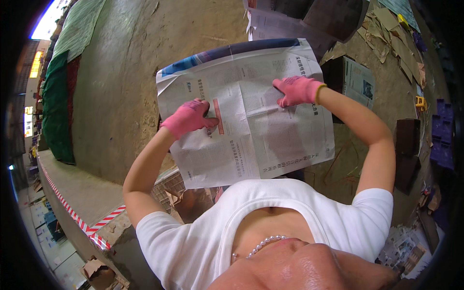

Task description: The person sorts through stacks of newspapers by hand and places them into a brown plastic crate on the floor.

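Note:
A wide newspaper sheet [235, 87] with a centre crease and a coloured band along its far edge spreads out in front of my chest. My left hand [189, 116], in a pink work glove, rests on the left half of the sheet, thumb apart from the fingers. On the right half lies my right hand [299, 91], gloved the same way, with its thumb and forefinger spread over the print. Neither hand shows a grip on the paper. What lies under the sheet is mostly hidden.
More newspaper sheets [268, 25] lie beyond the far edge. A dark box [334, 72] with newspaper on it stands at the right. Flattened cardboard [386, 36], a yellow tape measure [421, 103] and purple plastic trays [441, 134] are farther right. Red-and-white tape [72, 214] marks the floor at left.

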Available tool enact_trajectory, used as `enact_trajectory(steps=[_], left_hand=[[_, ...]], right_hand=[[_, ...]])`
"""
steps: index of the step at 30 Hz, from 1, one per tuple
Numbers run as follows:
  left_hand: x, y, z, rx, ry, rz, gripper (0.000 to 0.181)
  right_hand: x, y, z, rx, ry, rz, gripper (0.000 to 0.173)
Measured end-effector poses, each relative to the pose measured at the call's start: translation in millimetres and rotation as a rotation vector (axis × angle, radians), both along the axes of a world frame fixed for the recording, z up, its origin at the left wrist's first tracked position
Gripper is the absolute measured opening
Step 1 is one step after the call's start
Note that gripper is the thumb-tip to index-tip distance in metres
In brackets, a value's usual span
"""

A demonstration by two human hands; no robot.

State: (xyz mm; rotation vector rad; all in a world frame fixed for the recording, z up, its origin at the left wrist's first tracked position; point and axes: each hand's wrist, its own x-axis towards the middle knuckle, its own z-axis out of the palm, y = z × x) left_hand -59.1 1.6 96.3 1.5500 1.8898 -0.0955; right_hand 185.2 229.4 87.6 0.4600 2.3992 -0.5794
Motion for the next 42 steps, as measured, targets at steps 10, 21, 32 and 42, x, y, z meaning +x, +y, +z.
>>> enact_trajectory(steps=[10, 21, 32, 42], left_hand=[[-43, 58, -209, 0.231, 0.515, 0.016, 0.05], [-26, 29, -207, -0.118, -0.167, 0.465, 0.057], [-104, 56, -280, 0.295, 0.359, -0.076, 0.03], [42, 65, -136, -0.62, -0.631, 0.316, 0.044]], right_hand=[[-49, 34, -223, 0.504, 0.222, -0.177, 0.044], [-12, 16, -229, 0.2, 0.222, -0.309, 0.04], [-62, 67, -284, 0.413, 0.534, -0.383, 0.041], [118, 64, -60, 0.247, 1.322, -0.947, 0.024]])
